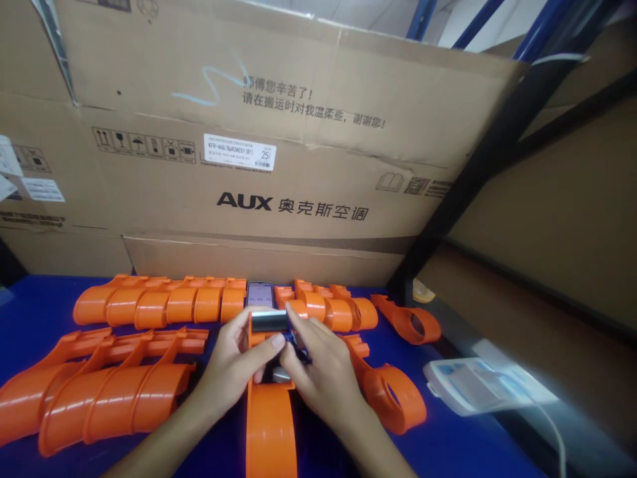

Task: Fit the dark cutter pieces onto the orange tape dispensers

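An orange plastic tape dispenser [271, 425] with a serrated metal blade [269, 321] at its far end is held upright in front of me. My left hand [233, 362] grips its left side, the thumb lying across the frame just below the blade. On the right side, my right hand [321, 362] closes round the frame, with fingertips at the blade's right end. A small dark blue and metallic part [293, 348] shows between the thumbs; my fingers partly hide it, so its exact shape is unclear.
Rows of similar orange dispensers [109, 401] lie on the blue table [209, 451], with more on the right [393, 398]. A phone [260, 294] showing a timer stands behind my hands. A large cardboard box [308, 166] backs the table; a white device with a cable [462, 385] lies right.
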`<action>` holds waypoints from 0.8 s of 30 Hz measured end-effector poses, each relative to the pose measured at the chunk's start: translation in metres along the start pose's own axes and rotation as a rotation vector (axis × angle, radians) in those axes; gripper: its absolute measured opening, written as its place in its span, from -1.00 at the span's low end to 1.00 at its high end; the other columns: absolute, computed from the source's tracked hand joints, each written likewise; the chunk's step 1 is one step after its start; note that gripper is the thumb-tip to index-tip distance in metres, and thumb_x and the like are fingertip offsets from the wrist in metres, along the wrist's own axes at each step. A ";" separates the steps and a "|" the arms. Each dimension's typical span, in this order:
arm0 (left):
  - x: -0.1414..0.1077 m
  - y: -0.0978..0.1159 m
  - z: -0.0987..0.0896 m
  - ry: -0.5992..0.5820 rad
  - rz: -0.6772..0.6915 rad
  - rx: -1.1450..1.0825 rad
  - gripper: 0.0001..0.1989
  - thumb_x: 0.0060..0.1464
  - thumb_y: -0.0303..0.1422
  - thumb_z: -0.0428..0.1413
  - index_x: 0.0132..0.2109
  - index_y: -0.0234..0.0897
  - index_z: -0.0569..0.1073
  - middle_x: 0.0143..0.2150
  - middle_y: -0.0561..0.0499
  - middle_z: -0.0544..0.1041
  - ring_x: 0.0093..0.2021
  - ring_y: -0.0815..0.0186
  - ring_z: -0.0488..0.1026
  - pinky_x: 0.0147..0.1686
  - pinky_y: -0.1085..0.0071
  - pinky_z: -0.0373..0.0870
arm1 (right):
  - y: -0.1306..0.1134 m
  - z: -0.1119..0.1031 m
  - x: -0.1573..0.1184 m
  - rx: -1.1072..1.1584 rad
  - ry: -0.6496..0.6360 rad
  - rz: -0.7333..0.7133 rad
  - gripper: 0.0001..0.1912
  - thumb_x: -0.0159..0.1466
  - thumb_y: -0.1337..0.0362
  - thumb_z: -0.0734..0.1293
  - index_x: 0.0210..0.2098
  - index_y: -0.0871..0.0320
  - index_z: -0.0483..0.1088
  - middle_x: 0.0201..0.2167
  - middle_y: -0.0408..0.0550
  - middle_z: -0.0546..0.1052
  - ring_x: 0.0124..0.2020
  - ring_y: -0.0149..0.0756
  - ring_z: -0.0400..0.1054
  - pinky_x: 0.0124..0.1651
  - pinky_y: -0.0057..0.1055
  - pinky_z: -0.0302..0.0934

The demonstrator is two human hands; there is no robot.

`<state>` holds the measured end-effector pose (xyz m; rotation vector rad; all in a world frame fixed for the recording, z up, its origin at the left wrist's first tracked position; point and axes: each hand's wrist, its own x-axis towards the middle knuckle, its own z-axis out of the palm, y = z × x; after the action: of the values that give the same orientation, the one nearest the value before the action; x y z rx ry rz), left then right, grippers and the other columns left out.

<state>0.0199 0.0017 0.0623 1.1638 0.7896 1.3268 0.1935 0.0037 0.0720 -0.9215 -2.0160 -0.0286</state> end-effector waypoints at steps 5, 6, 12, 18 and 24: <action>0.001 -0.003 -0.003 0.014 0.022 0.004 -0.63 0.09 -0.21 0.34 0.03 -0.20 0.54 -0.44 0.12 0.51 -0.69 0.53 0.21 -0.69 0.55 0.15 | 0.000 0.001 0.001 0.004 -0.026 -0.010 -0.51 0.42 0.31 0.23 0.32 0.20 0.32 -0.26 0.08 0.59 -0.28 -0.11 0.50 -0.18 -0.15 0.50; 0.001 -0.003 -0.003 0.016 0.029 0.004 -0.63 0.09 -0.21 0.35 0.02 -0.20 0.54 -0.42 0.10 0.52 -0.68 0.53 0.21 -0.68 0.55 0.15 | 0.000 0.001 0.001 0.004 -0.027 -0.015 -0.50 0.42 0.31 0.23 0.33 0.21 0.31 -0.27 0.07 0.59 -0.28 -0.11 0.50 -0.19 -0.15 0.50; 0.002 -0.001 -0.003 0.022 0.026 -0.012 -0.62 0.07 -0.20 0.36 0.00 -0.23 0.54 -0.48 0.13 0.49 -0.68 0.53 0.19 -0.67 0.55 0.12 | 0.002 0.000 0.003 0.023 -0.028 -0.063 -0.41 0.40 0.33 0.24 0.41 0.14 0.23 -0.22 0.06 0.60 -0.25 -0.14 0.50 -0.08 -0.12 0.50; 0.005 -0.001 -0.005 0.064 -0.053 -0.139 -0.68 0.08 -0.15 0.35 -0.15 -0.22 0.49 -0.70 0.25 0.27 -0.71 0.52 0.09 -0.65 0.56 0.04 | 0.007 -0.003 0.007 0.033 -0.101 -0.109 -0.37 0.43 0.32 0.26 0.46 0.14 0.13 -0.18 0.07 0.62 -0.23 -0.13 0.48 -0.17 -0.19 0.49; 0.010 -0.010 -0.010 0.078 -0.096 -0.154 -0.65 0.11 -0.10 0.33 -0.10 -0.21 0.47 -0.73 0.24 0.28 -0.71 0.49 0.12 -0.62 0.53 0.05 | 0.004 0.005 0.004 -0.063 -0.044 -0.122 -0.44 0.39 0.40 0.24 0.37 0.17 0.26 -0.20 0.06 0.64 -0.27 -0.16 0.47 -0.21 -0.22 0.49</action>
<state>0.0146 0.0145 0.0519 0.9464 0.7756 1.3349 0.1912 0.0110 0.0703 -0.8431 -2.1209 -0.1409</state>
